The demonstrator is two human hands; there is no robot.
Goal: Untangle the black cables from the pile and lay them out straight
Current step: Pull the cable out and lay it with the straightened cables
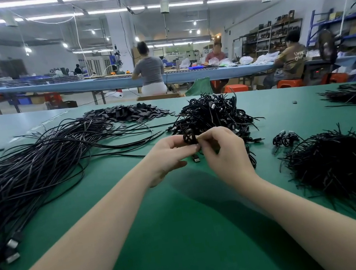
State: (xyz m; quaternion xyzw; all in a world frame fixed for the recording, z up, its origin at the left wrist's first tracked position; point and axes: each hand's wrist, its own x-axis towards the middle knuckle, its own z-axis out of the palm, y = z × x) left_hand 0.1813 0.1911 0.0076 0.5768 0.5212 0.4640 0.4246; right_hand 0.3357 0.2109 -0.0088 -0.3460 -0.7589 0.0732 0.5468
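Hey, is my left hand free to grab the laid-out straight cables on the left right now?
Probably not yet. The left hand and right hand both pinch a coiled cable. The straight cables lie unobstructed beside it.

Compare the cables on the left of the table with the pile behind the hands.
The cables on the left lie stretched out in long, roughly parallel runs, plugs gathered at the near edge. The pile behind the hands is a heap of small coiled bundles, ends sticking out every way. The left lot spreads low and wide; the pile stands tall and compact. Both are black cables on the green table.
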